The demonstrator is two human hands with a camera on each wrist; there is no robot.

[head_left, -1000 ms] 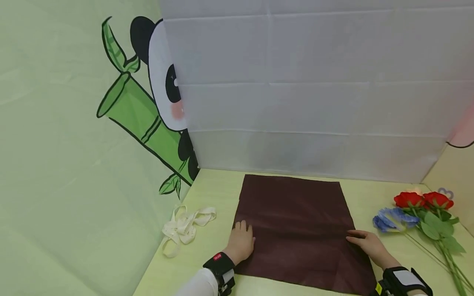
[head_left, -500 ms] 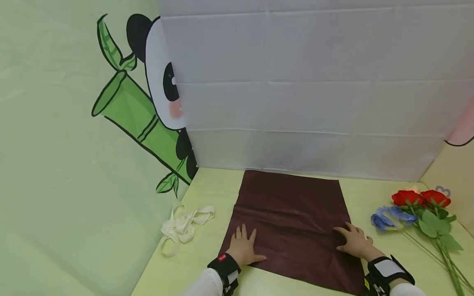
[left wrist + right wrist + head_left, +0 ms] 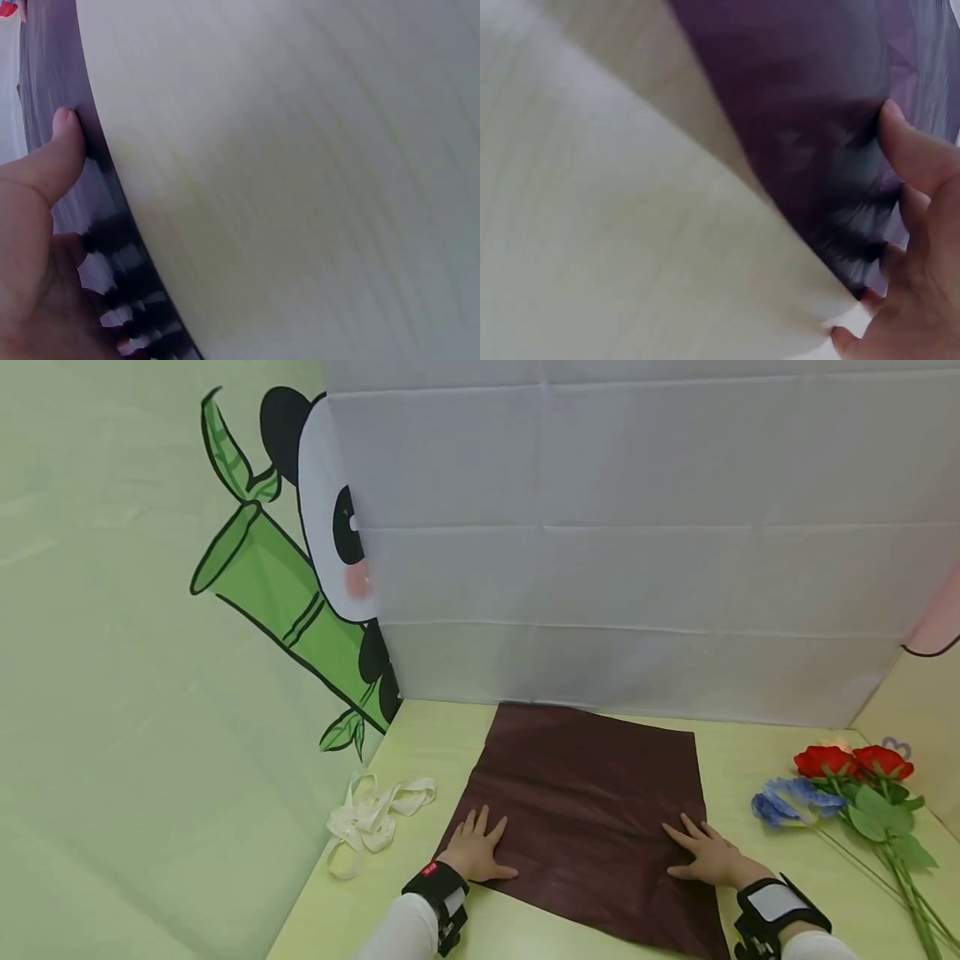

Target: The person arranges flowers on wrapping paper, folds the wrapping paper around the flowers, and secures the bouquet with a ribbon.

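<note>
A dark maroon sheet (image 3: 585, 810), thin and slightly glossy with soft creases, lies spread over the table in the head view. My left hand (image 3: 476, 850) rests on its near left corner, fingers spread. On the right part of the sheet, close to its right edge, lies my right hand (image 3: 708, 857) with spread fingers pointing inward. In the left wrist view, the thumb (image 3: 67, 142) and fingertips touch the sheet near its edge. The right wrist view has the sheet's edge (image 3: 802, 112) slightly raised, and fingertips (image 3: 892, 116) meeting its surface.
White ribbon (image 3: 371, 822) lies loosely bunched at the table's left. Red roses (image 3: 825, 762) and a blue flower (image 3: 795, 802) with green stems lie at the right. A grey-white cloth panel (image 3: 600, 568) stands behind, close to the sheet's far edge.
The sheet has turned slightly, its near left corner shifting left. My left hand has spread its fingers and moved a little down and left. My right hand has moved left onto the sheet, fingers spreading.
</note>
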